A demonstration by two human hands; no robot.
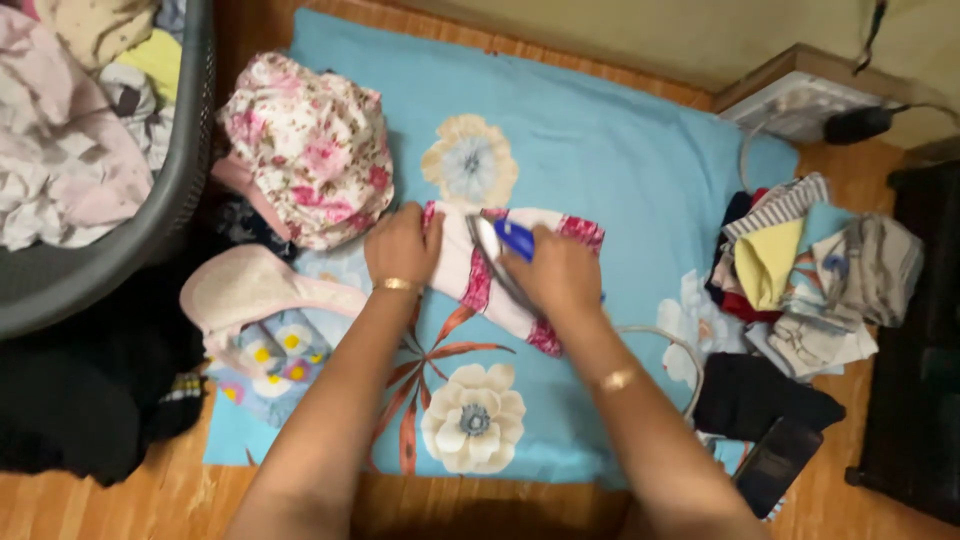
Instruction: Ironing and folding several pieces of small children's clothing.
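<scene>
A small pink and white garment (pixel 455 268) lies on a light blue flowered cloth (pixel 620 150) spread on the floor. My left hand (pixel 402 245) presses flat on the garment's left end, fingers closed together. My right hand (pixel 555 275) grips a blue-handled clothes iron (pixel 500 245) that rests on the garment. A white cord (pixel 672 340) loops away from the iron toward the right.
A grey laundry basket (pixel 150 215) full of clothes stands at the left, with a floral garment (pixel 310 145) and a pink piece (pixel 250 285) beside it. Folded clothes (pixel 810 265) pile at the right. A dark garment (pixel 760 395) and a phone (pixel 775 465) lie near the front right. Black cloth (pixel 80 400) sits front left.
</scene>
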